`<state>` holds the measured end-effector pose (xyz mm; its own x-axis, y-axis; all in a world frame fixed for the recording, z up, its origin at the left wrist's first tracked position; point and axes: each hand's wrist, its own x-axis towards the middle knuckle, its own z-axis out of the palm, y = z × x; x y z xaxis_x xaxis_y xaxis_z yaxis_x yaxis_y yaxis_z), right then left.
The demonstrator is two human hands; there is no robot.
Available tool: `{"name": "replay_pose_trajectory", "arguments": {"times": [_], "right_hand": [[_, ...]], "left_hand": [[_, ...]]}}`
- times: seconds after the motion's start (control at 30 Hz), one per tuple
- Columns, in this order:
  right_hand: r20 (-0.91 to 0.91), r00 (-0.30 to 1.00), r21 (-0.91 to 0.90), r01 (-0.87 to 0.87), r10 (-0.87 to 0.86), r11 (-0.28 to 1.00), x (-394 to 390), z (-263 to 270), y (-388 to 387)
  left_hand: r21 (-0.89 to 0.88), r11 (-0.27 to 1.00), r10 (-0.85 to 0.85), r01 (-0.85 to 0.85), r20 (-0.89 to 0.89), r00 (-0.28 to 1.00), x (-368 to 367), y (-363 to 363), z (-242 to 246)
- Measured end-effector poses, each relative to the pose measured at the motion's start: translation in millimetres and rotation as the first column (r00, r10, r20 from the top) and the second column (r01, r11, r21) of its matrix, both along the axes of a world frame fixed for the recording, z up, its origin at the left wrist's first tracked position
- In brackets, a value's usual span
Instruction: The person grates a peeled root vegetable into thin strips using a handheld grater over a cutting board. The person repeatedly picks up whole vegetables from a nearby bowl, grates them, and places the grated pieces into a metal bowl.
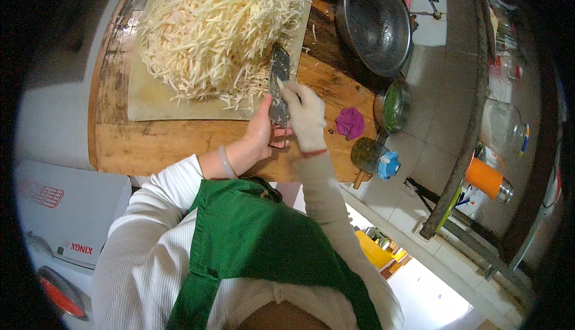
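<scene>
My left hand (259, 134), bare with a pale bangle at the wrist, grips the lower end of a dark metal hand grater (279, 65), its fingers wrapped beneath. Over the grater's face curls my right hand (307, 113) in a white knit glove. Whether a vegetable piece is under its fingers is hidden. The grater's upper end leans into a large heap of pale shredded vegetable (220, 33), perhaps potato or radish. That heap covers most of a translucent cutting board (179, 112) on a wooden table (134, 143).
To the right stand a large steel bowl (382, 29) and a smaller bowl holding green vegetables (394, 105). A purple cloth (350, 122) and a blue-capped bottle (368, 155) lie near the table's right edge. A white chest freezer (67, 213) is at left, an orange bottle (485, 178) at far right.
</scene>
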<state>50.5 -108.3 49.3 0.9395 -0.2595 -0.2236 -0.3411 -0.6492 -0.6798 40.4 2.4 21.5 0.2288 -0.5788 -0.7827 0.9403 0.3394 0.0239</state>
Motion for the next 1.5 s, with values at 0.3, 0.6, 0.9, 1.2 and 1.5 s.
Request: {"name": "replay_pose_trajectory", "arguments": {"times": [0.3, 0.6, 0.9, 1.2, 1.5], "right_hand": [[-0.011, 1.000, -0.174, 0.009, -0.011, 0.985, 17.8, -12.1, 6.5], [-0.221, 0.974, 0.095, 0.076, -0.054, 0.993, 1.2, 20.3, 20.1], [-0.284, 0.958, 0.335, 0.052, 0.048, 0.941, 0.6, -14.0, -10.9], [-0.095, 0.995, 0.399, 0.021, 0.019, 0.916, 16.0, -38.6, -30.9], [0.103, 0.979, 0.306, 0.137, -0.176, 0.942, 2.4, -58.3, -18.6]], "left_hand": [[0.038, 0.998, 0.050, -0.050, -0.006, 0.999, -0.3, -10.6, 14.7], [0.076, 0.997, 0.005, -0.008, 0.030, 1.000, -5.0, -2.5, 1.3], [0.040, 0.999, -0.017, 0.015, 0.061, 0.998, -1.7, -0.8, -8.0], [0.012, 0.998, -0.055, 0.054, 0.074, 0.996, -7.0, -2.5, -19.1], [-0.010, 1.000, -0.003, 0.005, 0.104, 0.995, -7.1, -2.2, -13.5]]}}
